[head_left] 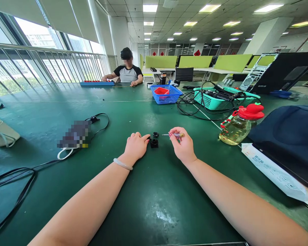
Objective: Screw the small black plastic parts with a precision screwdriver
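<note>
The table (149,191) is dark green, the bottle lid (251,111) red, one basket (166,99) blue, another (213,102) turquoise, the bag (290,130) navy, the partitions (161,62) lime green, the screwdriver handle (179,135) purplish and yellowish

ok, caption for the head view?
Left hand by small black parts, right hand holding a slim screwdriver above a green table.

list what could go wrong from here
The thin-tipped tool in the right hand points toward the left hand, so a slip might jab its fingers. The small square black part sits on the table between both hands and could get knocked away.
</note>
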Demonstrator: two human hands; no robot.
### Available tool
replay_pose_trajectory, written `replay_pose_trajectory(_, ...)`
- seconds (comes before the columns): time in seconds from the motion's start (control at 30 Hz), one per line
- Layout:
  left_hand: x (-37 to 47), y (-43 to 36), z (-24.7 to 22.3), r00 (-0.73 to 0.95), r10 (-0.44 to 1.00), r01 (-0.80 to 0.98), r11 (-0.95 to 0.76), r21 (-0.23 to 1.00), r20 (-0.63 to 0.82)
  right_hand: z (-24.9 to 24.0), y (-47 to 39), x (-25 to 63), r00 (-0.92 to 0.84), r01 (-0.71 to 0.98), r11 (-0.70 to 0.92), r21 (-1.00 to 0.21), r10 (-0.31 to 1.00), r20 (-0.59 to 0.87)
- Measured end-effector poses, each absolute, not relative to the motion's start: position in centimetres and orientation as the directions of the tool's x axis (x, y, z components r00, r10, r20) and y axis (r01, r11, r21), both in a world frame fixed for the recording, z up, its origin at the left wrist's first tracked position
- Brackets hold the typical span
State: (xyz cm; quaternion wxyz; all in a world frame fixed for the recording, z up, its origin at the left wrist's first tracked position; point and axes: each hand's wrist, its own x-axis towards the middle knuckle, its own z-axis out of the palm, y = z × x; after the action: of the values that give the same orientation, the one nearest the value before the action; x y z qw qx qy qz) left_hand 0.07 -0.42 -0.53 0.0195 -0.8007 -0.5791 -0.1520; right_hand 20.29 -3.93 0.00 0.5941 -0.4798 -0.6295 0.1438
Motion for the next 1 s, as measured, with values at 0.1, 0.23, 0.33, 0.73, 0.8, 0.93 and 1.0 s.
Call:
replay_pose_trajectory(0.1, 0.2, -0.8, -0.4, 0.304, 0.908, 0.929, -0.35, 0.12, 0.288, -0.2, -3.7, 20.4, 0.164, 0.402, 0.491, -0.773, 0.792, 0.588)
replay_pose_trajectory(0.23, 0.5, -0.9, 0.1, 0.344, 0.883, 0.897, -0.41, 0.167, 0.32, -0.5, -3.4, 20.4, 0.125, 0.366, 0.464, -0.806, 0.834, 0.537)
replay_pose_trajectory(0.33, 0.6, -0.8, 0.2, 0.334, 0.883, 0.885, -0.414, 0.212, 0.331, -1.0, -3.0, 20.6, 0.122, 0.343, 0.444, -0.828, 0.853, 0.508)
replay_pose_trajectory(0.73, 0.7, -1.3, 0.3, 0.452, 0.848, 0.784, -0.526, 0.331, 0.276, -2.5, -1.7, 20.9, 0.053, 0.219, 0.406, -0.887, 0.903, 0.427)
replay_pose_trajectory(0.8, 0.6, -1.2, 0.2, 0.54, 0.802, 0.72, -0.597, 0.353, 0.255, -2.7, -1.6, 20.9, 0.03, 0.219, 0.407, -0.887, 0.906, 0.423)
replay_pose_trajectory(0.93, 0.6, -1.0, -0.1, 0.593, 0.768, 0.663, -0.636, 0.395, 0.242, -2.7, -1.7, 20.9, 0.026, 0.203, 0.396, -0.895, 0.912, 0.409)
replay_pose_trajectory(1.0, 0.7, -1.0, -0.1, 0.587, 0.77, 0.666, -0.634, 0.393, 0.249, -2.6, -1.7, 20.9, 0.026, 0.2, 0.388, -0.899, 0.916, 0.401)
